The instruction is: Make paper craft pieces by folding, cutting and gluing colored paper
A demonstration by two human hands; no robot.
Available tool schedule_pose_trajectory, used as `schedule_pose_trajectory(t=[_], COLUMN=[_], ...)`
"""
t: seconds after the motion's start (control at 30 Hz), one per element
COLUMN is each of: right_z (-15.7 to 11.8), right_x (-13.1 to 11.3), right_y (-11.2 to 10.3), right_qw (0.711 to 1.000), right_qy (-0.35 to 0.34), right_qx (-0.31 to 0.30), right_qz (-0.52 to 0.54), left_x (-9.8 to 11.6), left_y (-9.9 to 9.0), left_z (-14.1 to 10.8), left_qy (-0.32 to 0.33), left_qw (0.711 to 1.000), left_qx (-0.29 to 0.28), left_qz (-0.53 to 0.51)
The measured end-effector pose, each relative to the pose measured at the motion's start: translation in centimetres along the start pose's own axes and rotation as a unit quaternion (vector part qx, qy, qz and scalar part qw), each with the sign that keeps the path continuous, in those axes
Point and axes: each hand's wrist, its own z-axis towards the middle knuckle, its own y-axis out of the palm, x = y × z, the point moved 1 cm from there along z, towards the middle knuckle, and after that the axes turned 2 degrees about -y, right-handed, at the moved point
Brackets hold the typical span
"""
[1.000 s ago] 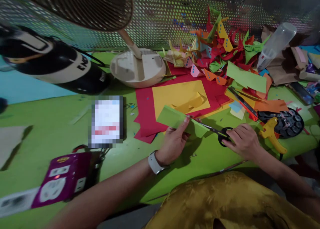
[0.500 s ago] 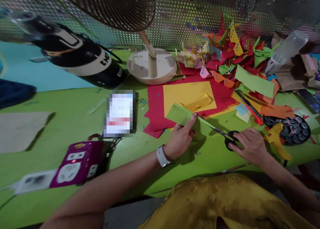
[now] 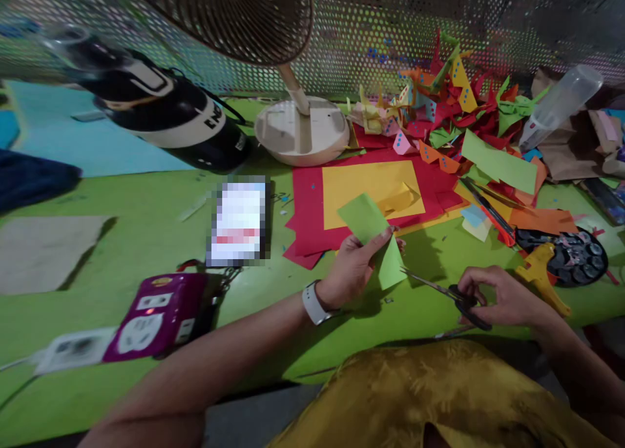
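Observation:
My left hand point(image 3: 352, 269) pinches a green piece of paper point(image 3: 362, 217) between thumb and fingers, over the table. One part of the paper slants up to the left and another hangs down to the right below my thumb. In my right hand point(image 3: 502, 296) is a pair of black-handled scissors point(image 3: 461, 298), its fingers curled in the handles. The blades point left, their tips close to the paper's lower right corner. Under and behind the paper lie a yellow sheet point(image 3: 351, 181) and larger red sheets point(image 3: 306, 204).
At the back right is a heap of cut coloured paper point(image 3: 439, 109). A cutter point(image 3: 488, 210) and a yellow glue gun point(image 3: 541, 275) lie right of my right hand. To the left are a phone point(image 3: 237, 220), a purple power socket point(image 3: 156, 314), a bottle point(image 3: 176, 116) and a fan point(image 3: 300, 132).
The scissors have come away from the paper, down and to the right. The green paper has turned, and its right part now hangs down, broad side showing. My left hand keeps hold.

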Motion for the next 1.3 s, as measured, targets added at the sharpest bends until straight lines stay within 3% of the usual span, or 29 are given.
schedule_pose_trajectory(t=[0.07,0.13,0.27,0.47,0.6,0.9,1.1,1.3], right_z=[-0.4,-0.7,0.2,4.8,7.8,12.2,12.4,13.1], right_x=[0.1,0.5,1.7,3.1,2.4,1.3,2.4,2.5], right_y=[-0.8,-1.6,-2.9,-4.3,-4.7,-4.9,-5.7,-5.6], right_qw=[1.0,0.997,0.972,0.907,0.878,0.874,0.874,0.886], right_qy=[0.003,0.011,0.058,0.093,0.169,0.181,0.182,0.166], right_qx=[0.016,0.072,0.159,0.213,0.218,0.244,0.254,0.239], right_qz=[-0.002,-0.04,-0.161,-0.352,-0.391,-0.379,-0.371,-0.36], left_x=[0.4,0.7,1.1,1.3,1.4,1.5,2.5,3.4], left_y=[0.0,-0.2,-0.7,-0.6,-0.6,-0.4,0.3,1.4], left_z=[-0.1,-0.2,-0.1,-0.2,-0.2,1.2,2.2,2.6], left_qy=[-0.038,-0.064,-0.079,-0.139,-0.168,-0.067,0.013,0.026], left_qw=[0.997,0.991,0.983,0.943,0.907,0.78,0.673,0.606], left_qx=[-0.037,-0.063,-0.079,-0.129,-0.179,-0.341,-0.308,-0.39], left_qz=[0.05,0.102,0.147,0.272,0.343,0.519,0.672,0.692])
